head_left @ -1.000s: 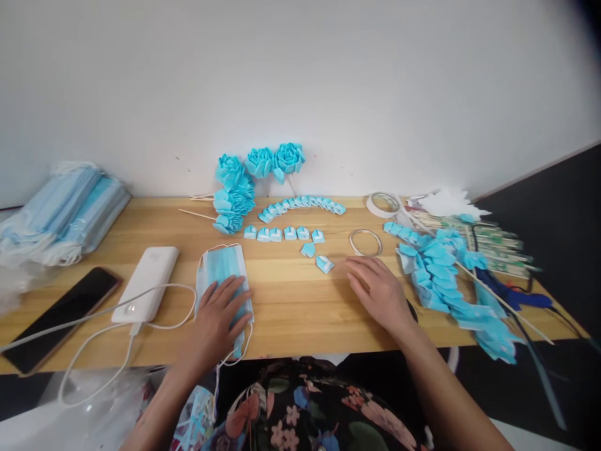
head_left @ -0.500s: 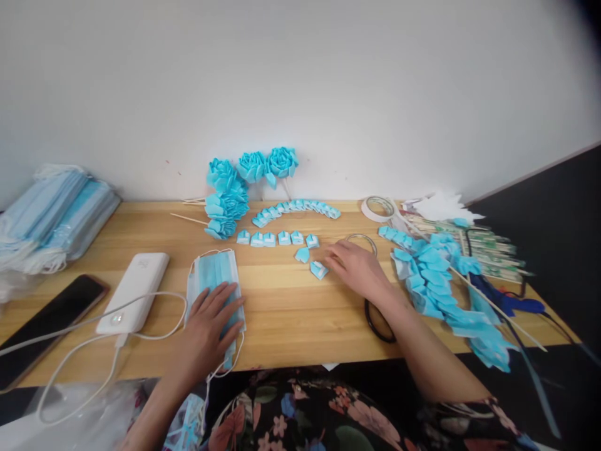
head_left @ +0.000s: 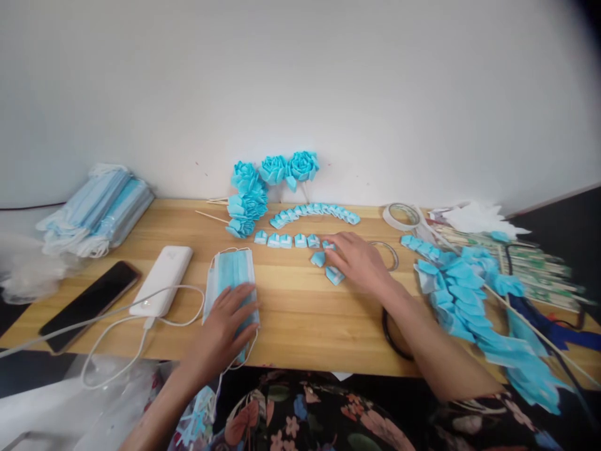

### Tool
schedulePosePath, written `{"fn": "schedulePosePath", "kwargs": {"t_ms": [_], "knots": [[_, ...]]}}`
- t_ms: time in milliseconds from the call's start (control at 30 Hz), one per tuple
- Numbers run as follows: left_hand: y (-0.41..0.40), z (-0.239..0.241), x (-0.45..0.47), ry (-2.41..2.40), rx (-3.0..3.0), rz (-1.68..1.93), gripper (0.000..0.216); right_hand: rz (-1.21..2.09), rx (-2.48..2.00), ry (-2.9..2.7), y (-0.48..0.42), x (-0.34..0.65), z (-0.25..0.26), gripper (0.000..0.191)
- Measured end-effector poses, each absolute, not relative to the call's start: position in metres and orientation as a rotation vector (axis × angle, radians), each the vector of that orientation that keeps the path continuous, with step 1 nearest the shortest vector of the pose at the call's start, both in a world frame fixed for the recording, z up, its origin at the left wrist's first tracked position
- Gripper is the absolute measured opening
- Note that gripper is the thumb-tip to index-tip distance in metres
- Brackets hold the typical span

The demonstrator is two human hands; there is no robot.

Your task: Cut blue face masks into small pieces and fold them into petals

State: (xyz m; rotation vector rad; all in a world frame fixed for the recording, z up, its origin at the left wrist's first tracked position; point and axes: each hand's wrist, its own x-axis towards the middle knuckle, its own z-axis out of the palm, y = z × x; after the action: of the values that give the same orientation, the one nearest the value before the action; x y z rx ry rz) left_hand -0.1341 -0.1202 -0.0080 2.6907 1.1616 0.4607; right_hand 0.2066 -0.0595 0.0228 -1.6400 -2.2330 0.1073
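My left hand (head_left: 224, 326) lies flat with fingers spread on a blue face mask (head_left: 228, 270) near the front edge of the wooden table (head_left: 291, 313). My right hand (head_left: 360, 262) reaches over the middle of the table, fingers stretched out flat, its fingertips touching the small folded blue pieces (head_left: 333, 275) at the end of a short row (head_left: 286, 240). Behind that row lies a curved row of folded pieces (head_left: 312, 212). Blue roses on sticks (head_left: 272, 172) lean against the wall.
A white power bank (head_left: 162, 280) with its cable and a dark phone (head_left: 89, 305) lie at the left, with a stack of masks (head_left: 101, 210) behind. Tape rolls (head_left: 401, 216), a pile of blue strips (head_left: 469, 294), sticks and a black ring (head_left: 392, 332) crowd the right.
My right hand has moved from the right-hand part of the table leftward and forward onto the loose folded pieces. My left hand stays on the mask. The view has shifted slightly.
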Motion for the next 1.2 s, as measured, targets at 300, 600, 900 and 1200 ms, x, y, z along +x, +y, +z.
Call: {"fn": "schedulePosePath", "kwargs": {"t_ms": [300, 600, 900, 1200], "knots": [[-0.038, 0.028, -0.082, 1.104, 2.626, 0.434, 0.037, 0.408, -1.327, -2.175, -0.022, 0.219, -0.003, 0.036], [0.001, -0.003, -0.053, 1.25, 2.704, 0.242, 0.041, 0.373, -1.192, -2.336, -0.009, 0.197, -0.018, 0.047], [-0.044, 0.004, -0.042, 0.949, 2.76, 0.219, 0.042, 0.394, -1.144, -2.362, -0.05, 0.194, -0.022, 0.039], [-0.106, 0.023, -0.07, 0.703, 2.668, 0.162, 0.042, 0.468, -1.124, -2.363, -0.13, 0.202, 0.002, 0.032]]}}
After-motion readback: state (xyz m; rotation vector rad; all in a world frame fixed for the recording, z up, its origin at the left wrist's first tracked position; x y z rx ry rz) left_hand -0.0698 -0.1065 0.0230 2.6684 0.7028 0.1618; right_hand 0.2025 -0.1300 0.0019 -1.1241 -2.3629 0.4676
